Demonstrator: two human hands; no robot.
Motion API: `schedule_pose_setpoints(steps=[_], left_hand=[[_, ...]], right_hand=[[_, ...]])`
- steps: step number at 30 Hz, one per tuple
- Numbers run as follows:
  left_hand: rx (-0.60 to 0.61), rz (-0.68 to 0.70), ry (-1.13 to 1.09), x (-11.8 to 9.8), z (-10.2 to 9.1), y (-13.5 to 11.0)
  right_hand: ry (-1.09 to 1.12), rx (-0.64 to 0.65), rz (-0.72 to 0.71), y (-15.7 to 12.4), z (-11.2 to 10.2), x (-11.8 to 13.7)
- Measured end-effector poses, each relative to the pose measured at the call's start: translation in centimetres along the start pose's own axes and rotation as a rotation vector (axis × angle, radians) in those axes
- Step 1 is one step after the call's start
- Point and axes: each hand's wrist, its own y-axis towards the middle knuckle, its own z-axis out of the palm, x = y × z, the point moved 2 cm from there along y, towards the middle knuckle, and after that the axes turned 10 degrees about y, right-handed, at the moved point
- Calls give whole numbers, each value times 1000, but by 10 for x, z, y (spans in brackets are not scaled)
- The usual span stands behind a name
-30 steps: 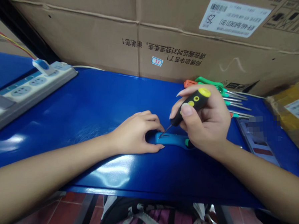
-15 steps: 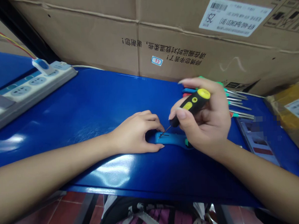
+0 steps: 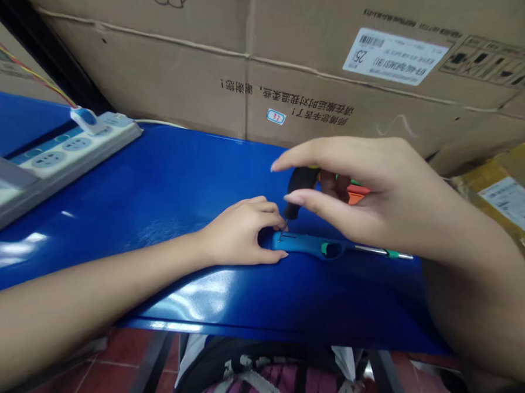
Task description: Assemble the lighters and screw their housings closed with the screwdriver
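Note:
A blue long-necked lighter (image 3: 307,245) with a green trigger and a thin metal neck lies on the blue table. My left hand (image 3: 247,231) grips its rounded end between thumb and fingers, pressing it to the tabletop. In my right hand (image 3: 368,197) is a screwdriver (image 3: 300,185) with a black and yellow handle. It tilts over the lighter, and its tip touches the surface near the gripped end, beside a dark slot. The thumb lies along the handle while the index finger stretches out above it. My right hand hides the handle's top.
A white power strip (image 3: 58,163) with a plug lies at the left. Behind the table (image 3: 164,166) stands a large cardboard box (image 3: 186,83). More lighters (image 3: 358,192), red and green, show partly behind my right hand. A yellow-taped parcel (image 3: 508,189) sits at the right.
My right hand has turned over, knuckles now up, and the screwdriver stands steeper. The lighter's trigger and neck have come into sight. My left hand stays in place.

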Motion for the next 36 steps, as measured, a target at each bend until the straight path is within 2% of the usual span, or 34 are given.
schedule_pose_setpoints(steps=[5, 8, 10, 12, 18, 23, 26, 29, 33, 36], left_hand=[[-14, 0, -4, 2, 1, -2], [2, 4, 1, 2, 1, -1], [7, 0, -3, 2, 1, 0], [4, 0, -12, 1, 1, 0], [-24, -10, 10, 1, 1, 1], [-2, 6, -15, 1, 1, 0], [-3, 3, 0, 2, 2, 0], [4, -18, 10, 2, 1, 0], [14, -24, 11, 1, 1, 1], [10, -9, -12, 0, 1, 2]], right_hand=[[-231, -26, 46, 3, 7, 5], [-158, 30, 64, -2, 4, 3], [-68, 110, 35, -6, -1, 1], [-45, 135, 11, -9, -5, -1], [-217, -53, -24, -9, 0, -8], [-167, 24, 34, -9, 2, -9], [-75, 67, -24, -10, 1, -7], [-74, 9, -38, -9, 2, -7], [-133, -105, 27, -6, 4, -9], [-84, -74, 40, -6, 3, -10]])
